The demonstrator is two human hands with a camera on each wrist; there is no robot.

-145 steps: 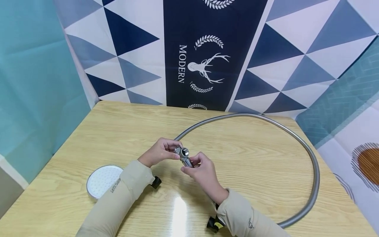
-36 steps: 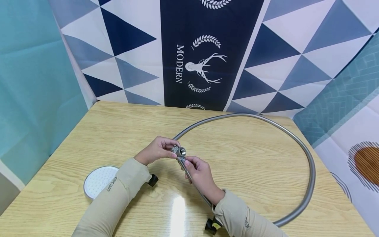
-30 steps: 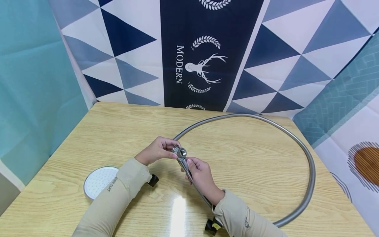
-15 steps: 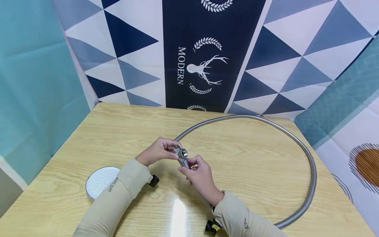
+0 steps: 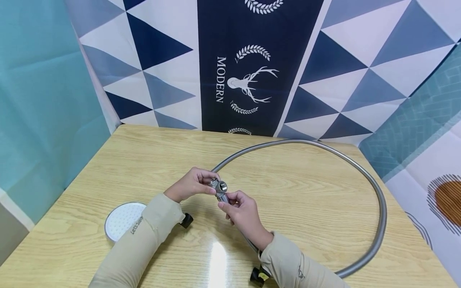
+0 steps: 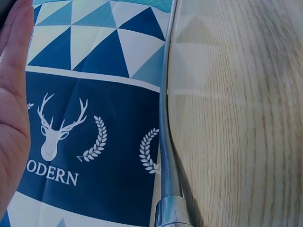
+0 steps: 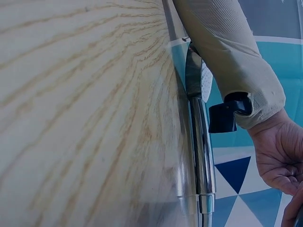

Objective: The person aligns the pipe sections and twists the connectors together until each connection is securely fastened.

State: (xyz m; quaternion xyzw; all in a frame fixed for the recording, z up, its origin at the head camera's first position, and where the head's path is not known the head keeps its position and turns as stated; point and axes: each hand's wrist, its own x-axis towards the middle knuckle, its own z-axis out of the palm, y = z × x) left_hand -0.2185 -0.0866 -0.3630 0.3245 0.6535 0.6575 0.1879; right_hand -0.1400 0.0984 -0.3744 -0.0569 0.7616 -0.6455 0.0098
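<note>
In the head view my left hand (image 5: 193, 185) pinches a chrome pipe fitting (image 5: 221, 187) by its left end, raised over the table. The fitting's round threaded opening faces up and right. Thumb and fingers of my right hand (image 5: 246, 212) pinch the metal end nut (image 5: 223, 198) of the shower hose (image 5: 382, 208), right against the fitting's lower end. From there the hose runs back beneath the right forearm. A shower head (image 5: 124, 220) lies at the left, partly covered by the left sleeve. Its chrome handle (image 7: 203, 156) shows in the right wrist view.
The grey hose makes a wide loop over the back and right of the wooden table (image 5: 162, 148). A patterned cloth (image 5: 162, 60) hangs behind the table's back edge. Black wrist cameras, such as the left one (image 5: 187, 220), stick out below both forearms.
About one second ago my right fingers lay lower, around the hose; now they pinch the nut beside the fitting, thumb nearer the front. The left hand keeps its grip on the fitting.
</note>
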